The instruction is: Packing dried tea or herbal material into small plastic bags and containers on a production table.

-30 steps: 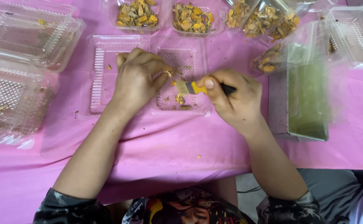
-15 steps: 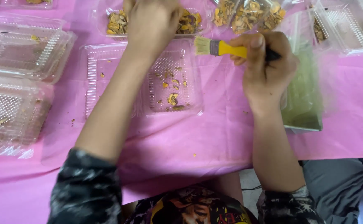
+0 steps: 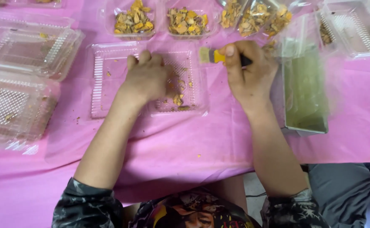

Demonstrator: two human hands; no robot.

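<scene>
While the left hand [image 3: 148, 78] rests palm-down in the open clear clamshell tray [image 3: 147, 82], its fingers curled over the ribbed bottom and covering whatever sits under them (cannot tell if they pinch a piece), the right hand [image 3: 248, 76] is clenched around a small brush [image 3: 219, 55] with yellow ferrule and pale bristles, bristles pointing toward the left hand and hovering just above the tray's far right corner. A few yellow-brown scraps [image 3: 178, 99] lie in the tray just right of the left fingers, below the brush tip. Beyond both hands, filled tubs of yellow-brown chunks [image 3: 134, 21] sit in a row, near the fingertips but not touching. Right of the brush hand stands a metal tin with greenish liquid [image 3: 305, 90], wrapped in clear film, just beside the wrist. Stacked empty clamshells [image 3: 20, 71] lie well left of the left hand on the pink surface [image 3: 185, 147]. Judged step: brushing or coating pieces in the open tray, with the left hand steadying or positioning. Next move probably calls for bringing the bristles down onto the piece near the left fingers, keeping the tray from sliding, and not flicking crumbs onto the cloth.
</scene>
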